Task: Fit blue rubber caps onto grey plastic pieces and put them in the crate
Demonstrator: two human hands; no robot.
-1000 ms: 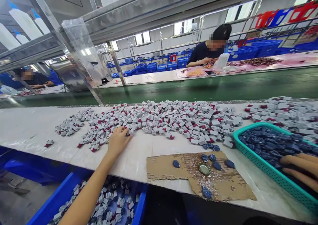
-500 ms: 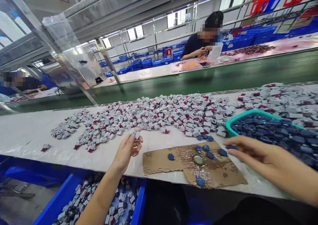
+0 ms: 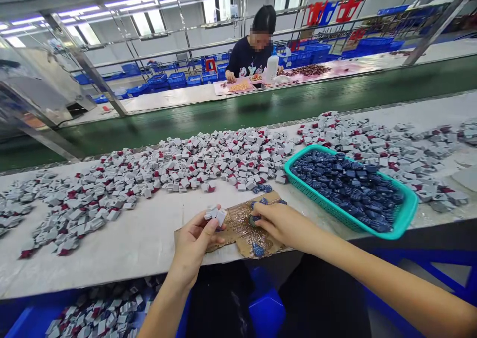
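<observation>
My left hand (image 3: 196,236) pinches a small light-grey block-like piece (image 3: 216,214) between thumb and fingers, above the left part of a piece of cardboard (image 3: 233,213). My right hand (image 3: 276,222) is closed with its fingertips down at a bottle cap (image 3: 254,220) on the wet, shiny part of the cardboard. A small dark blue piece is in those fingertips, mostly hidden by them. Another dark blue piece (image 3: 258,249) lies at the cardboard's near edge, and a few more lie along its far side.
A long heap of grey and dark-red pieces (image 3: 208,161) spreads over the white table (image 3: 122,248). To the right stands a green basket (image 3: 408,213) full of dark blue pieces. Beyond runs a green conveyor belt (image 3: 179,117), with a person (image 3: 251,54) seated across it. Below left is a blue bin (image 3: 26,323) of pieces.
My right hand has moved left from beside the basket to the bottle cap. My left hand, still with the grey piece, has come closer to the cardboard. The camera view has turned right.
</observation>
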